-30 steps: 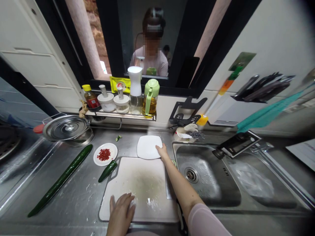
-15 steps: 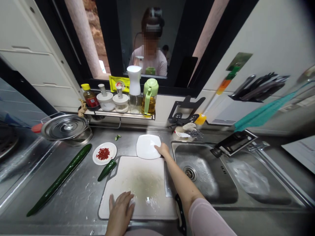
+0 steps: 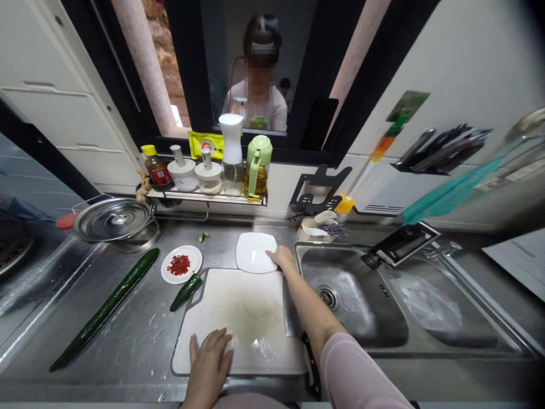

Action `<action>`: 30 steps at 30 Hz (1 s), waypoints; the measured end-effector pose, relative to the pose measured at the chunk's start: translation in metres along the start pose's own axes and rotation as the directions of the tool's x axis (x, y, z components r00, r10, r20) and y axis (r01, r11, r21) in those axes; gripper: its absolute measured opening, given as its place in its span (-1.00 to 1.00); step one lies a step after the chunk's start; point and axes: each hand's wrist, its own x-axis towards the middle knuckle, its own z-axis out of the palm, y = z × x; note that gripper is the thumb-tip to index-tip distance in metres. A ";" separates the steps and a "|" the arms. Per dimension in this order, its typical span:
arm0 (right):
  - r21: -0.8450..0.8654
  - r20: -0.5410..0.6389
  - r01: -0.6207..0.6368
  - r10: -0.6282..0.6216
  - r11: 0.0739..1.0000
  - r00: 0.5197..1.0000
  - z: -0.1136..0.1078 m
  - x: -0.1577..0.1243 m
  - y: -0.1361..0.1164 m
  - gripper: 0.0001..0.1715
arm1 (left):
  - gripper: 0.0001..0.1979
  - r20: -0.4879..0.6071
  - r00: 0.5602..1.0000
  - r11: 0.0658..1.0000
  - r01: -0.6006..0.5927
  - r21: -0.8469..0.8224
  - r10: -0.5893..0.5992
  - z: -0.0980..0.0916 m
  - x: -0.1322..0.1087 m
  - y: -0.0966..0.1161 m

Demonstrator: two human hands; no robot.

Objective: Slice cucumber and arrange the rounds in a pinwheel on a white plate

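Down low, a left hand (image 3: 208, 360) on the near left part of the white cutting board (image 3: 217, 295). Palm down and open, with fingers spread apart and thumb out toward the right. Resting on the board, by the look of it.

Farther up, a right hand (image 3: 282, 258) at the right edge of a white square plate (image 3: 253, 253). Closed on that edge, thumb on top, with the other fingers mostly hidden. Cannot tell how tight a hold. Behind the right hand, a bare arm (image 3: 313, 301) and a pink sleeve (image 3: 351, 369), stretched past the right side of the board.

As for the square plate, just past the far edge of the board, lying flat. Cannot tell if touching the board or not.

Under the arm, close to the board's right side, a knife with a black handle (image 3: 313, 369). To the left of the square plate, a round plate (image 3: 165, 272) with little red bits (image 3: 179, 264) on it. Just below, a short piece of cucumber (image 3: 184, 294), with one end by the board's corner. Farther left, a long green cucumber (image 3: 104, 309), lying on a slant on the shiny counter (image 3: 131, 352). Off to the right, a metal sink (image 3: 357, 318).
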 end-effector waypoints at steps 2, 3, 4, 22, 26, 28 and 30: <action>-0.041 -0.006 0.014 -0.014 0.999 1.000 -0.004 -0.005 -0.003 -0.39 | -0.65 -0.003 1.000 1.000 -0.006 0.011 0.006 0.000 -0.001 0.000; -0.073 -0.013 0.021 -0.022 0.997 1.000 -0.006 -0.009 -0.004 -0.39 | -0.65 -0.005 1.000 1.000 -0.010 0.018 0.010 0.001 -0.001 0.000; -0.105 -0.023 0.028 -0.030 0.994 0.999 -0.008 -0.013 -0.005 -0.37 | -0.65 -0.007 1.000 1.000 -0.014 0.026 0.014 0.001 -0.001 0.000; 0.074 -0.203 0.150 -0.133 0.986 0.970 -0.013 -0.163 0.126 -0.76 | -0.61 0.105 0.993 0.989 0.034 0.144 -0.049 0.007 -0.001 0.016; 0.058 -0.205 0.102 -0.088 0.993 0.975 -0.008 -0.194 0.148 -0.80 | -0.63 0.015 0.998 0.996 0.053 0.071 -0.054 0.010 -0.005 0.017; 0.024 -0.188 0.089 -0.083 0.996 0.979 -0.007 -0.205 0.151 -0.80 | -0.66 -0.062 0.997 0.998 0.053 -0.024 -0.055 0.012 -0.004 0.019; -0.020 -0.167 0.086 -0.088 0.996 0.982 -0.005 -0.213 0.150 -0.80 | -0.69 -0.137 0.990 0.988 0.015 -0.155 -0.036 0.015 0.002 0.022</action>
